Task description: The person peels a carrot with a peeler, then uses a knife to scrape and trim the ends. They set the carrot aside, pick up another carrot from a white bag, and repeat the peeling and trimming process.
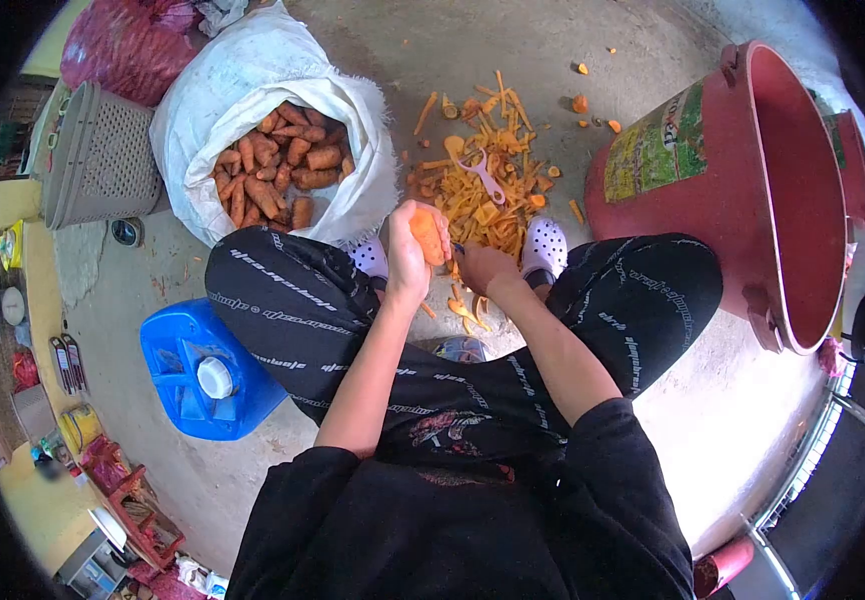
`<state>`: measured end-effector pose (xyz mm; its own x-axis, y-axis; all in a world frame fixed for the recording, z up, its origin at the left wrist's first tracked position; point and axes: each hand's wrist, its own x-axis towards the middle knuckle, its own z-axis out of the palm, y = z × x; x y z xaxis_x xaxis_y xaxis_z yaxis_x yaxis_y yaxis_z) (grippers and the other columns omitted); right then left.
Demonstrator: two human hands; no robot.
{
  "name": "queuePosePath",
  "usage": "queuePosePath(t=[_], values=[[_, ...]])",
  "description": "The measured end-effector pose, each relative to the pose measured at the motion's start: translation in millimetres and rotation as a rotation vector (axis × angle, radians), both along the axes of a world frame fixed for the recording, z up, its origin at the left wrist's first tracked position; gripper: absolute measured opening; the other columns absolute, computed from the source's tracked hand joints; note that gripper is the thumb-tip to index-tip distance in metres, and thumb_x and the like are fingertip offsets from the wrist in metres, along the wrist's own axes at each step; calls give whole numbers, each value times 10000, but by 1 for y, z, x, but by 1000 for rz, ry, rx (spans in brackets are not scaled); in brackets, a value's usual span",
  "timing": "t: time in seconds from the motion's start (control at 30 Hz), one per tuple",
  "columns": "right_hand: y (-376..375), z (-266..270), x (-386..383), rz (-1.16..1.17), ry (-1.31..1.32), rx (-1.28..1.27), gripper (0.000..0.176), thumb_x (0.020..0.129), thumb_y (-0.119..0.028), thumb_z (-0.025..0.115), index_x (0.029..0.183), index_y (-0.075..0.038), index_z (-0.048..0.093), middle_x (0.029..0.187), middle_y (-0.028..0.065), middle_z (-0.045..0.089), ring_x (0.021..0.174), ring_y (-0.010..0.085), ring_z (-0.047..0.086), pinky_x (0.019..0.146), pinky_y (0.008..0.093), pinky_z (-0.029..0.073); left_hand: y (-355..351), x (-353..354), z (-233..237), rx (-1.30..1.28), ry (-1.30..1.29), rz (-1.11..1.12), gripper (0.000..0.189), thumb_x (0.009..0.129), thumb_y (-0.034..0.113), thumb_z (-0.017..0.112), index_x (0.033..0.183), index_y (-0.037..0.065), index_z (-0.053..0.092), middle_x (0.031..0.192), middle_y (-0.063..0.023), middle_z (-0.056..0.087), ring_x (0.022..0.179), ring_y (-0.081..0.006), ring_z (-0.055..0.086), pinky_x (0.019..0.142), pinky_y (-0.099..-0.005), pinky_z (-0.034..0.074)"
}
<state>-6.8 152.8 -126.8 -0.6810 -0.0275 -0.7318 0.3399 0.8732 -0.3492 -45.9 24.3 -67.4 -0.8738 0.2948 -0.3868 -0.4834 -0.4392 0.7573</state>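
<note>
A peeled orange carrot (pixel 428 238) is in my left hand (pixel 410 255), whose fingers wrap round it between my knees. My right hand (pixel 485 268) is closed close beside it, on what looks like a small knife (pixel 458 250); only a dark bit shows and the blade cannot be made out. Below both hands, a heap of orange peelings (pixel 498 215) covers the floor between my clog-shod feet. On the heap lies a pink-handled peeler (pixel 488 183). Unpeeled, reddish-brown carrots (pixel 268 175) fill the open white sack (pixel 228 85) at the left.
A large red tub (pixel 673 200) leans on its side at the right. A blue jerrycan (pixel 208 370) stands by my left leg. Behind the sack are a grey perforated basket (pixel 108 150) and a red mesh bag (pixel 123 50). Small carrot ends (pixel 580 103) lie beyond the heap.
</note>
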Motion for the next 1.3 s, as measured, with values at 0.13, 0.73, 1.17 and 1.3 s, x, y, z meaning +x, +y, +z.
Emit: queuePosePath(t=[0.13, 0.73, 1.17, 1.3], values=[[0, 1, -1, 2, -7, 3, 408, 951, -361, 388, 1131, -27, 536, 1078, 220, 629, 999, 366, 617, 844, 467, 481, -2, -2, -2, 106, -48, 22, 453, 915, 462, 311, 763, 69, 476, 707, -49, 478, 610, -169, 478, 576, -315, 409], [0, 2, -2, -3, 16, -8, 418, 944, -380, 405, 1116, -27, 549, 1061, 215, 637, 992, 363, 622, 838, 469, 485, 7, 1, -7, -55, 26, -11, 350, 939, 358, 492, 1086, 42, 511, 872, -30, 523, 772, -133, 518, 726, -310, 459], [4, -25, 3, 61, 71, -18, 377, 935, -332, 413, 1084, -16, 555, 1034, 219, 645, 964, 357, 636, 812, 467, 500, 15, 8, -10, -413, 462, -137, 344, 914, 172, 609, 1189, 12, 478, 1008, -24, 559, 907, -84, 544, 808, -229, 468], [4, -15, 3, 49, 82, -3, 341, 923, -272, 406, 1084, -12, 556, 1030, 211, 650, 960, 353, 640, 820, 462, 500, 12, 8, -15, -325, 308, -122, 365, 916, 163, 603, 1221, 17, 466, 1042, -30, 551, 929, -91, 542, 811, -242, 478]])
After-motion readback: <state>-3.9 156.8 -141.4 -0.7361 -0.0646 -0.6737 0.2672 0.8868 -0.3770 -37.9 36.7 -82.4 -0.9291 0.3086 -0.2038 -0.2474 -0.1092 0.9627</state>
